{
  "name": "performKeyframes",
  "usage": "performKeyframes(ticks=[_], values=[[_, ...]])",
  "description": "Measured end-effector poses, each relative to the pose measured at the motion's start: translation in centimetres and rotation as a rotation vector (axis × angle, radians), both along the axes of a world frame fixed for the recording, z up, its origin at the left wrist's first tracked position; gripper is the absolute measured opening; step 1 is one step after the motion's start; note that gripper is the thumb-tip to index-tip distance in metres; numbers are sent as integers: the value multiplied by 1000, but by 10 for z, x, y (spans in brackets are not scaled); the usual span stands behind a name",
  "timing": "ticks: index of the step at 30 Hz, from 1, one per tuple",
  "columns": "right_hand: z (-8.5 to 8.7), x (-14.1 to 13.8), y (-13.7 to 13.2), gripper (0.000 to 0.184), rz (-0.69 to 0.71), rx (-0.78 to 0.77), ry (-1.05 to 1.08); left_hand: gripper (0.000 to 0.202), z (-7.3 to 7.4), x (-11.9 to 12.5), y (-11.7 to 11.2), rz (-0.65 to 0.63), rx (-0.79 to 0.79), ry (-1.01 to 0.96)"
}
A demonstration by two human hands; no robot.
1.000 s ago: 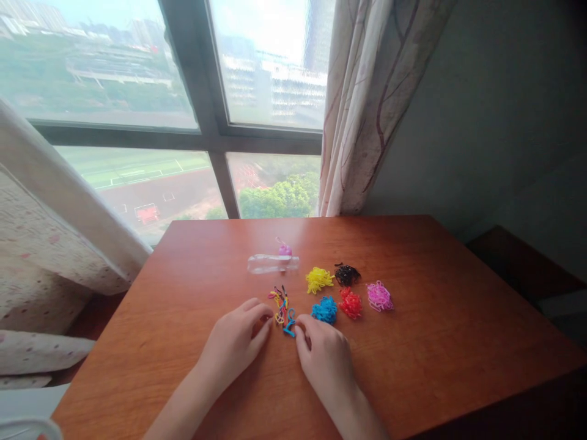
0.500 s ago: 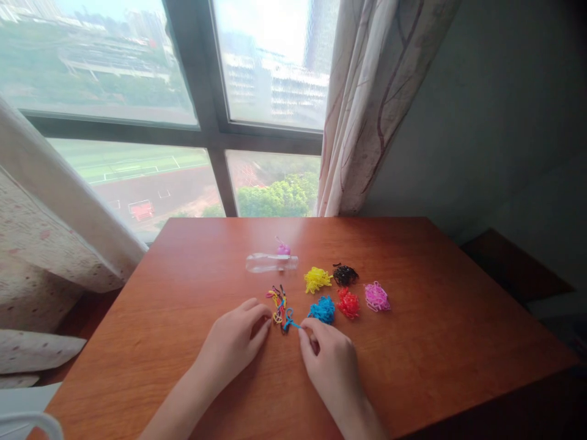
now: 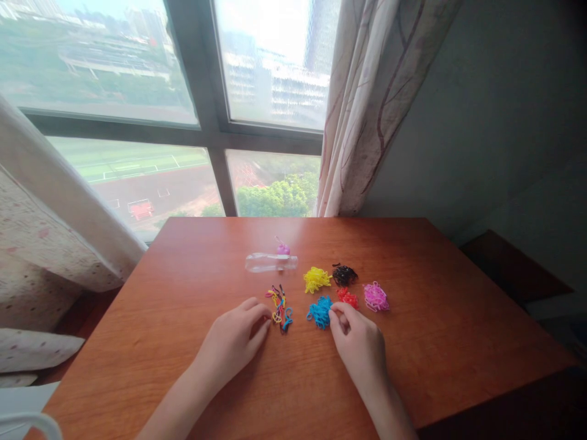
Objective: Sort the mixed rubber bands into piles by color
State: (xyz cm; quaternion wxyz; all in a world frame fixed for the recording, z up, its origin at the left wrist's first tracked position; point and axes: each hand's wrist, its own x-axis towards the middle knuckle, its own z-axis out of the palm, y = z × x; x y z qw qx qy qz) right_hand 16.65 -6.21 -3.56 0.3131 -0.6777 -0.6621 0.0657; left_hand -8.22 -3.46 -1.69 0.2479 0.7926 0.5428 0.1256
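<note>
A small tangle of mixed-colour rubber bands (image 3: 279,308) lies on the table, with yellow, black, pink and blue strands in it. At its left edge rests my left hand (image 3: 241,333), thumb and forefinger closed together; whatever they hold is hidden. My right hand (image 3: 360,339) is at the right side of a heap of blue rubber bands (image 3: 319,313), its fingertips pinched against the heap. What sits in that pinch is too small to make out. Just behind the right hand is a heap of red rubber bands (image 3: 347,297), partly covered by it.
Heaps of yellow rubber bands (image 3: 316,279), black rubber bands (image 3: 343,274) and pink rubber bands (image 3: 376,296) lie farther back and right. A clear plastic bottle (image 3: 266,263) lies on its side by a purple trinket (image 3: 283,249). The wooden table (image 3: 183,263) meets a window and curtains.
My right hand has moved right, from the mixed tangle, where it was pulling a blue strand, to the blue heap. My left hand has stayed in place.
</note>
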Motion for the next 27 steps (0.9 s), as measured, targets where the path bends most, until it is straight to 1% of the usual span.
performKeyframes(ticks=[6, 11, 17, 22, 27], values=[[-1, -1, 1, 22, 23, -17, -15, 23, 1, 0, -1, -6, 1, 1], [1, -5, 0, 21, 30, -5, -3, 23, 1, 0, 1, -4, -16, 10], [3, -28, -6, 22, 142, 21, 23, 23, 1, 1, 0, -2, -8, 7], [-4, -49, -11, 18, 232, 1, 36, 21, -4, 2, 0, 24, 17, 7], [-12, -60, -14, 18, 280, -42, 35, 22, -9, 3, 0, 34, 49, 3]])
